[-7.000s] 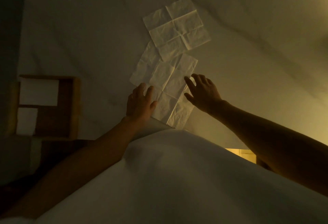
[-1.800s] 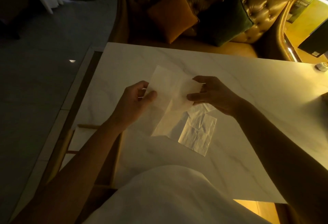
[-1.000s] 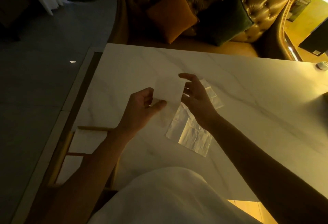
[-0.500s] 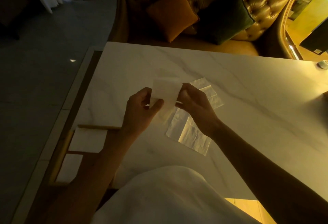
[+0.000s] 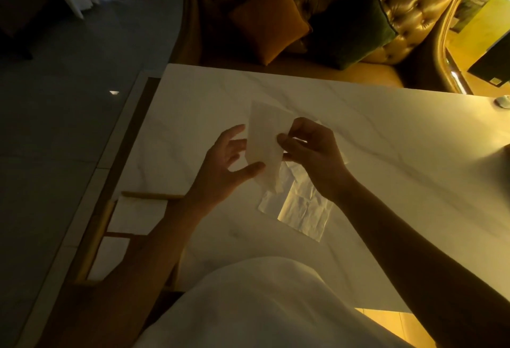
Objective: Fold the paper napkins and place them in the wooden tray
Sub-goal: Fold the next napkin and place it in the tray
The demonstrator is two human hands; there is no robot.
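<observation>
Folded white paper napkin [image 5: 263, 142]: pinched aloft by right hand [image 5: 310, 154]; left hand [image 5: 225, 167] spread, thumb beneath. Wooden tray [image 5: 95, 237] below left forearm. Risk: thin folds springing apart under one-sided pinch.

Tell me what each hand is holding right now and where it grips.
The right hand pinches the folded napkin at its right edge, near mid-height. The left hand is open, fingers spread beside the napkin's left edge; no clear grip.
</observation>
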